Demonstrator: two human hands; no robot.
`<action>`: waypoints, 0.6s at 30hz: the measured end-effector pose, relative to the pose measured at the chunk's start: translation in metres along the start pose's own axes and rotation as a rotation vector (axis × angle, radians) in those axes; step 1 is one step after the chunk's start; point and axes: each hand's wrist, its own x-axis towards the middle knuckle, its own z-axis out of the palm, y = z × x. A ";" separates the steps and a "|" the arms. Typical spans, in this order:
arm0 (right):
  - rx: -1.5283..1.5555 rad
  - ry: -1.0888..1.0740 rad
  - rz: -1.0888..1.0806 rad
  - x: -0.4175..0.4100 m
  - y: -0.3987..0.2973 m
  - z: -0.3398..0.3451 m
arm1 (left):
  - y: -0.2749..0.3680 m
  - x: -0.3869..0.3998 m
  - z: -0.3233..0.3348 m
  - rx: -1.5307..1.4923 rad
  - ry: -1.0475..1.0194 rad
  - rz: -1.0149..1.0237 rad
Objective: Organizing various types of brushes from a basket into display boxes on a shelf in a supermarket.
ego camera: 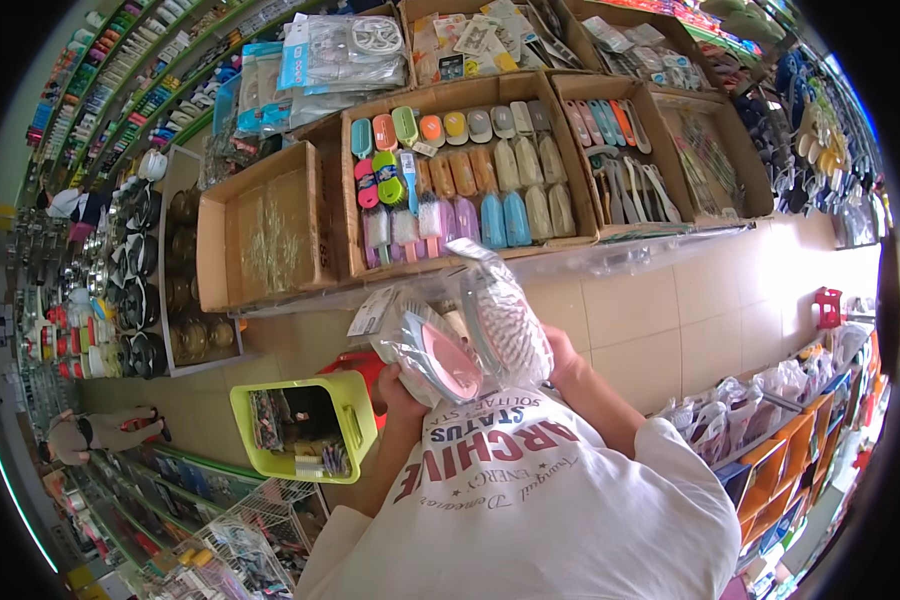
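Observation:
My left hand (397,390) is shut on a plastic-wrapped brush with a pink and grey-blue back (450,360), which has a tag at its top. In my right hand (562,352) is a wrapped brush with white bristles (506,330), side by side with the first. Before me stands a cardboard box of brushes (585,238), filled with rows in orange, blue, purple, beige and grey. To its left is a shallow cardboard box (311,217) with a clear plastic lining. A yellow-green bin (360,457) with packaged goods inside stands at the lower left.
Boxes of long-handled brushes (630,184) and packets (465,45) adjoin the brush box. Pans (141,255) line a rack at left. A red stool (829,307) is at far right, near bagged goods (727,412). Another person (97,435) is at the far lower left.

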 end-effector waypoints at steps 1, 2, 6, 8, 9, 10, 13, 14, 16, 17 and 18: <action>0.039 -0.033 -0.006 0.004 -0.004 -0.010 | 0.000 0.005 0.006 0.042 0.069 0.031; 0.076 -0.065 -0.012 0.010 -0.007 -0.019 | 0.002 0.011 0.012 0.083 0.136 0.063; 0.038 -0.024 -0.166 0.047 -0.043 -0.016 | 0.011 0.036 0.040 0.017 0.193 0.113; 0.041 -0.014 -0.177 0.073 -0.062 -0.010 | 0.022 0.049 0.039 0.093 0.226 0.083; 0.046 -0.011 -0.188 0.087 -0.073 -0.008 | 0.026 0.057 0.039 0.081 0.220 0.091; 0.085 -0.022 -0.208 0.096 -0.086 -0.006 | 0.030 0.065 0.039 0.058 0.238 0.092; -0.033 -0.018 -0.198 0.131 -0.128 0.018 | 0.044 0.086 0.053 0.038 0.253 0.098; -0.134 0.098 -0.250 0.152 -0.140 0.004 | 0.049 0.090 0.061 0.025 0.223 0.081; -0.202 0.164 -0.263 0.192 -0.162 0.005 | 0.058 0.099 0.061 0.016 0.158 0.098; -0.234 0.219 -0.269 0.213 -0.170 0.006 | 0.061 0.100 0.055 0.005 0.162 0.113; -0.291 0.216 -0.276 0.234 -0.177 0.010 | 0.064 0.102 0.061 0.090 0.215 0.181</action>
